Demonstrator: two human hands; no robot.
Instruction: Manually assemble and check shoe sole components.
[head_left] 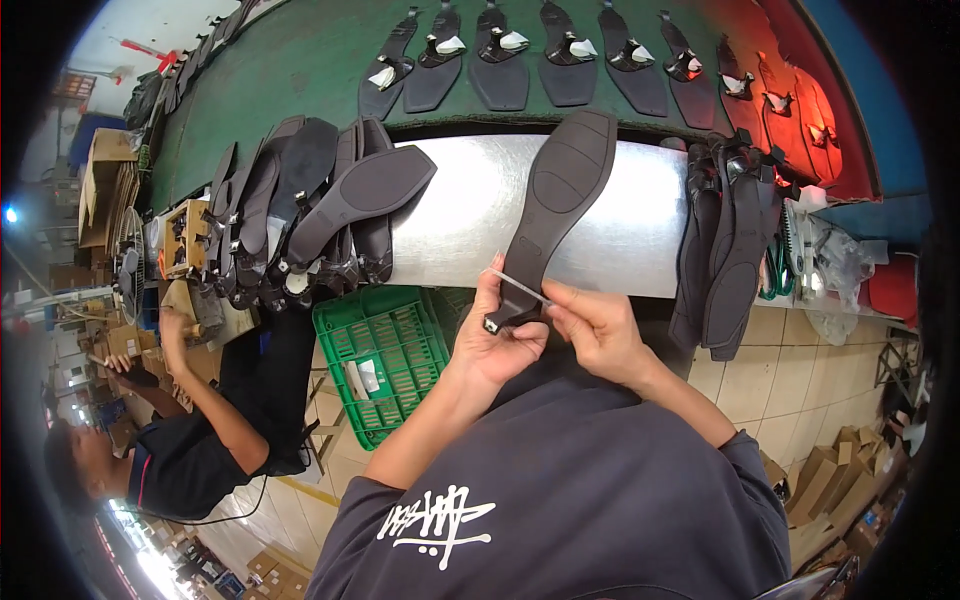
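Right now my left hand point(497, 335) is closed around the heel end of a dark flat shoe sole point(556, 200), thumb and fingers pinching it just above the small block heel, so the sole stands up and away from me with its tread side facing my eyes. Its long axis runs from my left hand up and slightly to the right, the rounded toe reaching past the far edge of the shiny metal worktop point(640, 220) toward the green conveyor belt point(300, 70) behind. My right hand point(597, 328) is just beside the left, to its right, fingers narrowed on one end of a thin pale strip point(518, 284); the strip lies across the narrow waist of the sole, nearly at a right angle to that long axis, and its other end sits by my left fingertips. So the sole is held wholly by the left hand, and the right is the nearer one to the free end of the strip. I cannot tell whether the strip is stuck to the sole or only resting on it. On the left part of the worktop leans a row of dark shoes point(300, 210), another bunch point(725, 240) hangs at its right edge, and a green crate point(385, 355) sits below the near edge.
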